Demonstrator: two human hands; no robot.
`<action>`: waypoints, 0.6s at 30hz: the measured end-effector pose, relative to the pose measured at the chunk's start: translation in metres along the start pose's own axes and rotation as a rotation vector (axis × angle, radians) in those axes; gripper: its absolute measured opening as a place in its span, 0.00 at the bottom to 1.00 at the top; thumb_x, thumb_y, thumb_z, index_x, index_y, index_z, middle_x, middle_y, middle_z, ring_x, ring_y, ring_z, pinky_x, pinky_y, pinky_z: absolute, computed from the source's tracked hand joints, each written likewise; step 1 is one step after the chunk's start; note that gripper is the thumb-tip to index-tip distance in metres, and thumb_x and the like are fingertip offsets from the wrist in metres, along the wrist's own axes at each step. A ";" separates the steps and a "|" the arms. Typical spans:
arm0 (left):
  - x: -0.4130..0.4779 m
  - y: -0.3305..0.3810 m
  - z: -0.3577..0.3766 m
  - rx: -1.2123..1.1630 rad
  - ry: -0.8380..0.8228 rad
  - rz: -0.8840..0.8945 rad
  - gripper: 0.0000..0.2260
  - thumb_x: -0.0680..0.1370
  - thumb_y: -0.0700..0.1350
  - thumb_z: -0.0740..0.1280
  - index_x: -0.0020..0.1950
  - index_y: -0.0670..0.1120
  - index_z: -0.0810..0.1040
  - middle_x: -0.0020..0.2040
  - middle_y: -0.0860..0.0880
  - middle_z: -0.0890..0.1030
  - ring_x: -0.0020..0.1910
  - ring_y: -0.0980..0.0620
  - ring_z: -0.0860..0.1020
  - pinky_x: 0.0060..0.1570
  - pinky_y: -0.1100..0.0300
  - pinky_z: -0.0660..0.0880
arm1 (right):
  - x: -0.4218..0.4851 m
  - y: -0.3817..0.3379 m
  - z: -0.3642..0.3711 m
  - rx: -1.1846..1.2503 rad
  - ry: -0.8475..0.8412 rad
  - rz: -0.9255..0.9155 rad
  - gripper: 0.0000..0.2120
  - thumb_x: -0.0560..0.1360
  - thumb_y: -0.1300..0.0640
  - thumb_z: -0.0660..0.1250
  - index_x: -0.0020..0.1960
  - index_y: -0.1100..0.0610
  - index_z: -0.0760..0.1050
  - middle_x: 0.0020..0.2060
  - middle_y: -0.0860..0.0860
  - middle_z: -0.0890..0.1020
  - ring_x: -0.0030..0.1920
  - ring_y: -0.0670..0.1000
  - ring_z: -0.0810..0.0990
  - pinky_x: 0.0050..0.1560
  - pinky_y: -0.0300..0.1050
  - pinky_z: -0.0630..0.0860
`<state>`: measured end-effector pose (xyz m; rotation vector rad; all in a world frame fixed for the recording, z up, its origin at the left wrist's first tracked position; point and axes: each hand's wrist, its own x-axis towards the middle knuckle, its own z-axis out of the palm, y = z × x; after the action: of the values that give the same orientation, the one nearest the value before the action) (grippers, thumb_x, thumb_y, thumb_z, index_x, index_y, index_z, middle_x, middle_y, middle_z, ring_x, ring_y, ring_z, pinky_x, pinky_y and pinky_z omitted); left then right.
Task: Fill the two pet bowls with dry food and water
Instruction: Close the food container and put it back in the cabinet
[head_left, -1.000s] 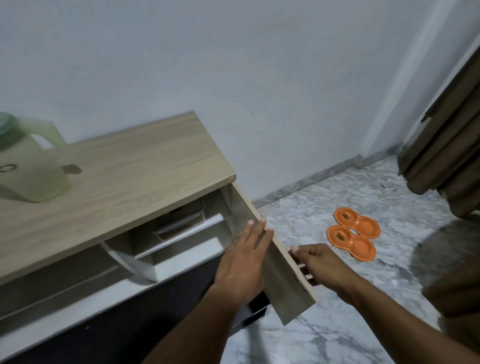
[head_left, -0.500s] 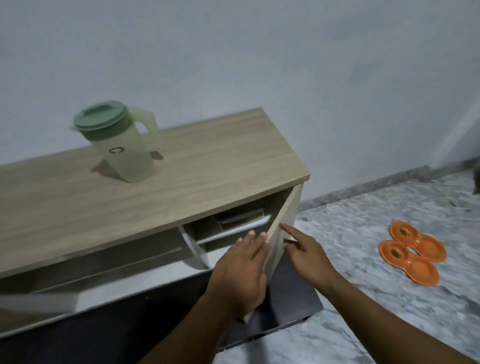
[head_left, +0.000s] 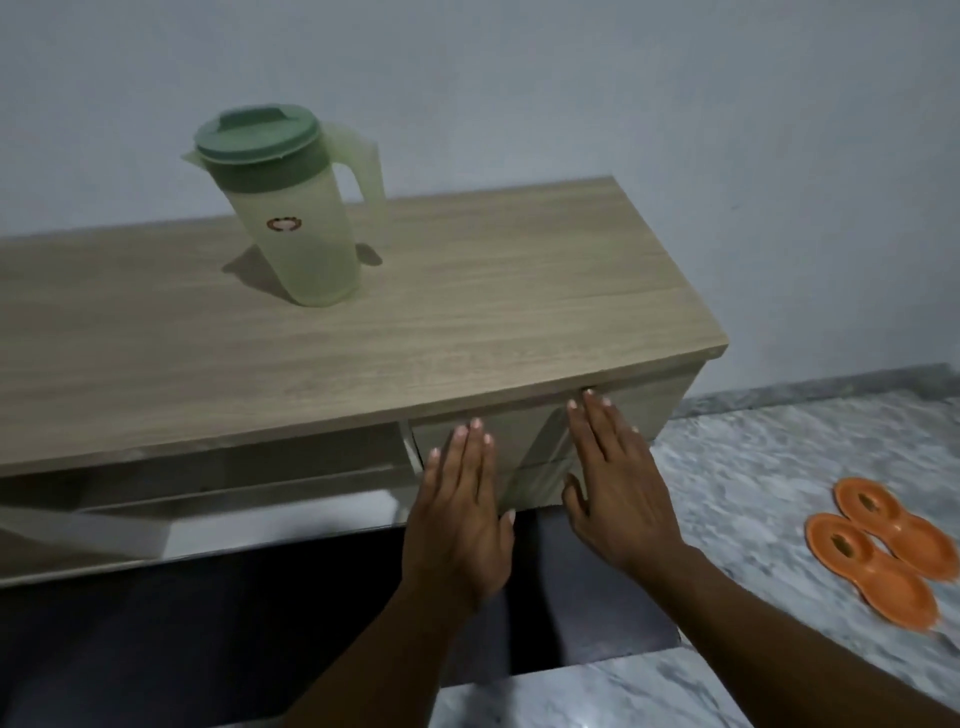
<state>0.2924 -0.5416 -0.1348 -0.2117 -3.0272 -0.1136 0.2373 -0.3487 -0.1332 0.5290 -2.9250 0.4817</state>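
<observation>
Two orange double pet bowls (head_left: 883, 551) lie side by side on the marble floor at the right; each has a dark speck in one cup. A pale green water pitcher (head_left: 291, 208) with a darker green lid stands on the wooden cabinet top (head_left: 493, 291). My left hand (head_left: 457, 514) and my right hand (head_left: 613, 483) lie flat, fingers spread, against the closed cabinet door (head_left: 535, 447) under the top's right end. Neither hand holds anything. The container inside the cabinet is hidden behind the door.
To the left of the door an open shelf compartment (head_left: 208, 483) shows. A dark glossy lower panel (head_left: 260, 623) runs beneath it. The wall (head_left: 571, 93) stands right behind the cabinet. Marble floor (head_left: 753, 467) spreads to the right.
The cabinet door has swung from wide open to shut under both palms. The view has panned left, bringing the pitcher fully into sight.
</observation>
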 end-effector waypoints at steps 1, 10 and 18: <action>0.006 -0.004 0.002 0.010 -0.004 -0.014 0.36 0.76 0.55 0.61 0.79 0.37 0.59 0.80 0.38 0.58 0.80 0.41 0.55 0.77 0.41 0.54 | 0.004 0.000 0.003 -0.024 0.007 -0.003 0.42 0.74 0.55 0.69 0.82 0.58 0.54 0.81 0.56 0.58 0.81 0.57 0.55 0.77 0.61 0.60; 0.022 -0.016 0.011 0.068 0.012 -0.010 0.35 0.76 0.56 0.63 0.78 0.38 0.63 0.76 0.40 0.68 0.75 0.40 0.67 0.76 0.41 0.56 | 0.019 0.007 0.024 -0.179 -0.040 -0.010 0.39 0.76 0.48 0.62 0.82 0.60 0.53 0.81 0.58 0.59 0.81 0.58 0.54 0.79 0.62 0.55; 0.021 -0.009 0.009 0.068 -0.021 -0.052 0.36 0.76 0.55 0.62 0.79 0.38 0.61 0.77 0.40 0.66 0.75 0.41 0.66 0.76 0.41 0.57 | 0.018 0.001 0.023 -0.179 -0.049 -0.004 0.43 0.74 0.49 0.66 0.82 0.61 0.51 0.82 0.59 0.55 0.82 0.58 0.50 0.80 0.62 0.51</action>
<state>0.2695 -0.5471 -0.1424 -0.1292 -3.0524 -0.0132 0.2184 -0.3616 -0.1520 0.5296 -2.9734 0.2057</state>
